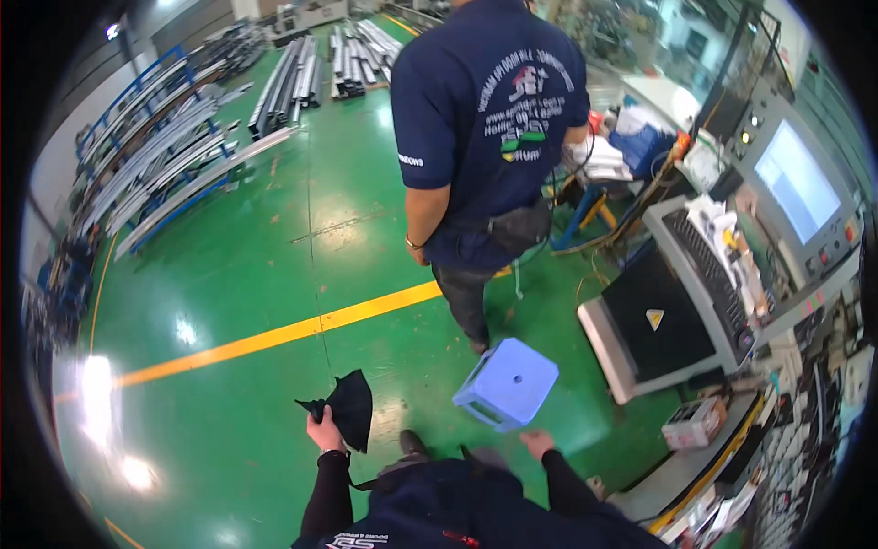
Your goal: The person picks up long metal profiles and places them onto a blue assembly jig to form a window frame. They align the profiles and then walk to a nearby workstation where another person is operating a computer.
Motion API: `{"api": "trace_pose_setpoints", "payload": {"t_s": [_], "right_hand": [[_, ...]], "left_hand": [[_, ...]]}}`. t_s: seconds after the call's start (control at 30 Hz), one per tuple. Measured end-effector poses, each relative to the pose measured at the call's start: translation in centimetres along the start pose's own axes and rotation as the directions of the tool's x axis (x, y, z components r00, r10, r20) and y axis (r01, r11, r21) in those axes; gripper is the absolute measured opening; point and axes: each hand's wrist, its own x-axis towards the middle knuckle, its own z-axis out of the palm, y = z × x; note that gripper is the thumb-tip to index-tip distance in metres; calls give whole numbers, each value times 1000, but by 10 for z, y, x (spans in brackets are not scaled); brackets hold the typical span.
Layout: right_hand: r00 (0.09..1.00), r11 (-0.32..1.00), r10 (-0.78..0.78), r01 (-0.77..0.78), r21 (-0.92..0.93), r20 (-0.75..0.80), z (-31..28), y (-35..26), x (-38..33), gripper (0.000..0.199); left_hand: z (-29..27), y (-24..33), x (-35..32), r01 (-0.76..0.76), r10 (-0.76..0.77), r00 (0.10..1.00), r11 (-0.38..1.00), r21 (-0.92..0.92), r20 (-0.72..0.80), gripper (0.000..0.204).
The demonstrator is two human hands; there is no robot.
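My left hand (325, 430) is closed on a piece of black cloth (352, 412), gathered at the grip and hanging loose to the right. Whether it is a bag, a cap or a garment I cannot tell. My right hand (538, 444) is held out low on the right, apart from everything, with nothing visible in it and its fingers loosely extended. Just beyond it a blue plastic stool (519, 380) stands on the green floor.
A person in a dark blue shirt (494, 119) stands ahead, back turned. At right is a machine console with a lit screen (797, 183) and a keyboard (700, 265). A rack of metal profiles (165, 174) stands at left; more profiles (288, 82) lie beyond. A yellow line (274, 336) crosses the floor.
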Motion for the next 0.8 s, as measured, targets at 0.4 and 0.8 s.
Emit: {"api": "trace_pose_setpoints", "payload": {"t_s": [0.4, 0.8], "right_hand": [[935, 924, 327, -285, -257, 140, 56, -196, 162, 54], [965, 969, -240, 245, 40, -110, -23, -630, 459, 42]], "left_hand": [[118, 6, 313, 203, -209, 969, 978, -56, -133, 30], [357, 42, 550, 375, -392, 892, 920, -115, -224, 38]]}}
